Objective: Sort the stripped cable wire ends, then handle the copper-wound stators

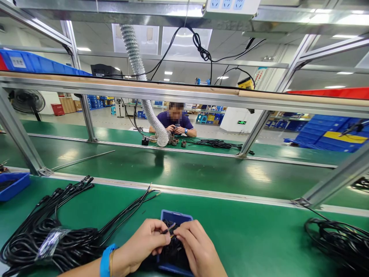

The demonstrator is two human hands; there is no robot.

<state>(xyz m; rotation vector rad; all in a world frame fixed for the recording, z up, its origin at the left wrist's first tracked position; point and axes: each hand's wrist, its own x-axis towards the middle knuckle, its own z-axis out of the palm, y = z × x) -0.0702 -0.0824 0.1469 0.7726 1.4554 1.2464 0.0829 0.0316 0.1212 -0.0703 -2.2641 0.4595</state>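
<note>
Both grips, left hand point(144, 242) and right hand point(196, 246), pinch thin wire point(170, 229) (no legible writing).

cable bundle point(49, 238) left, cable pile point(340, 242) right, bare mat point(259, 234) between

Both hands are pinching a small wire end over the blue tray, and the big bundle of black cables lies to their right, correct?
Not quite. The head view shows the big cable bundle on the left, not the right. The rest holds: left hand and right hand pinch a small wire end over the blue tray.
</note>
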